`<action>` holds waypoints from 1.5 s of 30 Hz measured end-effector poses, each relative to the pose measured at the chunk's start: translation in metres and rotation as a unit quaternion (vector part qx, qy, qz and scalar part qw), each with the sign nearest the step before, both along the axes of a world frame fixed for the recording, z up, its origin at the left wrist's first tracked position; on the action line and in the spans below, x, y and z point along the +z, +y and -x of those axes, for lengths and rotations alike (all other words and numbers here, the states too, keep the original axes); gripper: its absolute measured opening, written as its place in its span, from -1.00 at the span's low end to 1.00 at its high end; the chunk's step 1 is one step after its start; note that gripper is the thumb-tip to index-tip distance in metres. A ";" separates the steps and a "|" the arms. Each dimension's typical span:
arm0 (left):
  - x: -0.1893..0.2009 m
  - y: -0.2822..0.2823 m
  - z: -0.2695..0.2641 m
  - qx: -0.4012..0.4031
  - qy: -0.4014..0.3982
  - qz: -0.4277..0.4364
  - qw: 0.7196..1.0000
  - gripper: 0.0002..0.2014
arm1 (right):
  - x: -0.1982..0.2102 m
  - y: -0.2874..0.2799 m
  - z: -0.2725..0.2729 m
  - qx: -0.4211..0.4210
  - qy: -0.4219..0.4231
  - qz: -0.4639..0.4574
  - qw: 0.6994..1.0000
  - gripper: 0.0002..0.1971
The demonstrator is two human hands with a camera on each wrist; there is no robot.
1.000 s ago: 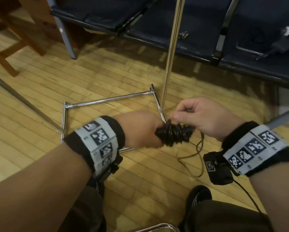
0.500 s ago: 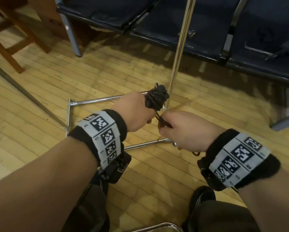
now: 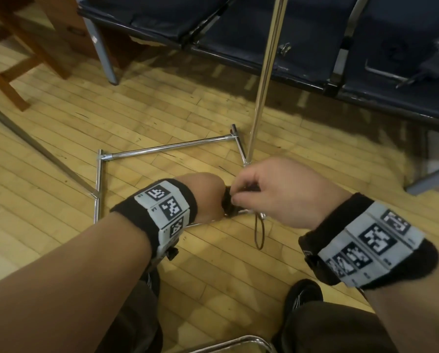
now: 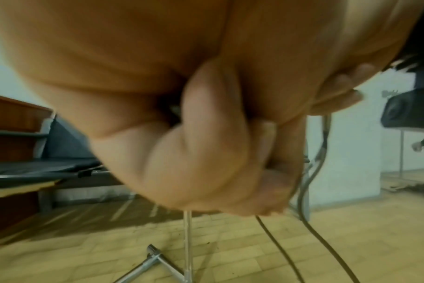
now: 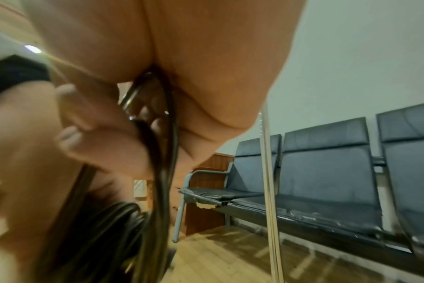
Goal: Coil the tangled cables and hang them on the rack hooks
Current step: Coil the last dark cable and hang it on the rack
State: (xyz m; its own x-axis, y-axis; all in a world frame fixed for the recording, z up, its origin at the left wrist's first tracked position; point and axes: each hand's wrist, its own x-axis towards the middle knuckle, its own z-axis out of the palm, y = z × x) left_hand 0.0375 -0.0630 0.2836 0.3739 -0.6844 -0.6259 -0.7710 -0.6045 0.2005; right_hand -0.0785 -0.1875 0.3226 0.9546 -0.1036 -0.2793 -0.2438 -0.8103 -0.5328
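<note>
Seen from above, a seated person's two forearms reach forward over a pale wooden floor (image 3: 60,138), each wrist wrapped in a black band carrying printed square markers. Between the hands sits a small bundle of coiled black cable (image 3: 229,205), held low above the floor, just in front of the knees. Left hand (image 3: 200,197) is closed round the bundle, its fingers (image 4: 206,134) curled tightly into the palm. Right hand (image 3: 277,192) meets it from the other side; its fingers (image 5: 70,113) are bent and pinch strands of the same cable, which run down through the grip to the darker coiled mass below. One loose loop (image 3: 259,233) of cable hangs beneath the right hand, ending short of the floor or just at it; which one cannot be told. Directly behind the hands stands a chrome rack (image 3: 264,72), its thin upright pole rising out of the picture from a rectangular base of metal tubes (image 3: 167,146) lying on the floor. Farther back runs a row of dark blue padded seats (image 3: 302,29) on a metal frame, and wooden furniture legs (image 3: 7,67) stand at the far left. Dark trousers and a black shoe (image 3: 303,294) fill the lower edge
</note>
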 end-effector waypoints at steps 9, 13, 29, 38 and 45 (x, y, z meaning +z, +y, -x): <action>0.021 0.005 -0.019 0.115 0.388 0.204 0.892 -0.92 | -0.016 -0.040 0.007 -0.229 -0.060 -0.275 0.932 -0.87; 0.014 0.006 -0.027 0.211 0.469 0.280 0.811 -0.83 | -0.027 -0.020 -0.005 -0.283 -0.027 -0.342 0.896 -0.78; 0.004 0.000 -0.001 -0.010 0.012 -0.007 1.000 -0.94 | 0.001 -0.006 -0.003 -0.017 -0.040 -0.024 0.999 -0.82; 0.033 0.009 -0.024 0.112 0.394 0.237 0.881 -0.85 | -0.017 -0.039 0.004 -0.251 -0.067 -0.344 0.902 -0.69; 0.022 0.014 -0.051 0.333 0.379 0.341 0.793 -0.94 | -0.020 -0.012 -0.005 -0.103 -0.015 -0.102 0.989 -0.67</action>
State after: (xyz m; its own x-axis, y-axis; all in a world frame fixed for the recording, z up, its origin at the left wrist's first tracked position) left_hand 0.0886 -0.0493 0.3061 0.4878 -0.7689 -0.4134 0.1729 -0.3791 0.9091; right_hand -0.0732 -0.1990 0.3031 0.9274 -0.2416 -0.2857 -0.3740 -0.6193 -0.6904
